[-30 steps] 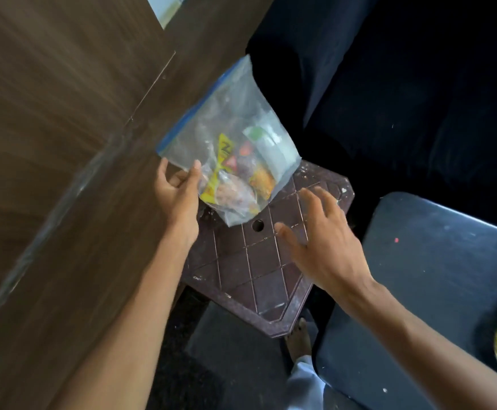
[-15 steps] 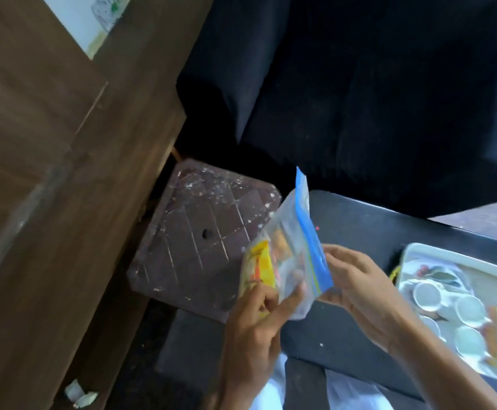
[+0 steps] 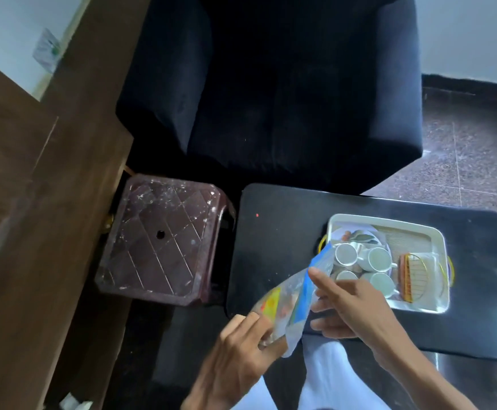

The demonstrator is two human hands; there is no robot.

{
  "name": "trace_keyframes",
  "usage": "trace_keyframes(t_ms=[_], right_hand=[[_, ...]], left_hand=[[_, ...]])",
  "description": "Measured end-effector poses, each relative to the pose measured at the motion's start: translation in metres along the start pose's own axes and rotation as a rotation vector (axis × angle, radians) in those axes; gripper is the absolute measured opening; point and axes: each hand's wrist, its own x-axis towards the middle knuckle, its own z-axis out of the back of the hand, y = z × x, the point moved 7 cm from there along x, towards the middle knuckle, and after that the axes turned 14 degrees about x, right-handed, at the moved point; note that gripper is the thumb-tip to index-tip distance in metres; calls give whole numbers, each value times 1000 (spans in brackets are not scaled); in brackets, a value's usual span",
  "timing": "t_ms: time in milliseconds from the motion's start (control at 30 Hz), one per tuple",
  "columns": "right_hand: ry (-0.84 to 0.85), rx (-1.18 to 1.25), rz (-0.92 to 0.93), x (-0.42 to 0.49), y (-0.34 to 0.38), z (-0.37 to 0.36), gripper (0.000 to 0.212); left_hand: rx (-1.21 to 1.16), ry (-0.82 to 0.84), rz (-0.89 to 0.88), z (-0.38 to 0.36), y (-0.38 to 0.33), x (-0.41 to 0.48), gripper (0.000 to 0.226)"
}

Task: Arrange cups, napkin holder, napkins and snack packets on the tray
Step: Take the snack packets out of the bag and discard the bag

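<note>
Both hands hold a clear plastic bag [image 3: 293, 297] with a blue zip strip above the near edge of the black table [image 3: 285, 232]. The left hand [image 3: 241, 347] pinches the bag's lower end, fingers curled onto the plastic. The right hand [image 3: 350, 309] grips the blue strip at the bag's mouth, thumb on top and fingers behind. Inside the bag, colourful snack packets [image 3: 272, 301] show through, yellow the clearest; the blur makes their count hard to tell. To the right of the bag, a white tray [image 3: 436, 241] sits on the table. It carries 4 white cups [image 3: 379, 258] grouped at its left and a gold wire napkin holder [image 3: 415, 276] at its right, with a white napkin [image 3: 432, 269] just beside it. A brown plastic stool [image 3: 158, 235] stands left of the table, and a dark sofa [image 3: 270, 93] lies beyond.
</note>
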Motion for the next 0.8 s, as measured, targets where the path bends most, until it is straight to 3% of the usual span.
trace_keyframes(t_ms=[167,267,367,433,600,700,800], right_hand=[[89,-132,3,-5,-18,55,25],[152,39,-17,-7,-27,87,18],[174,265,13,-14,-26,116,19],[192,366,24,-19,-25,132,27],[293,527,34,-29,-18,158,35],[316,544,100,-30,-16,173,39],[321,449,211,-36,-9,184,41]], left_hand=[[23,-43,-79,9,-65,11,29],[43,-15,-65,12,-94,20,35],[4,74,-16,9,-115,29,60],[-146,190,119,4,-123,32,79],[-634,475,418,-1,-137,47,59],[-875,275,730,7,-143,76,58],[-1099,144,889,-2,-162,113,30]])
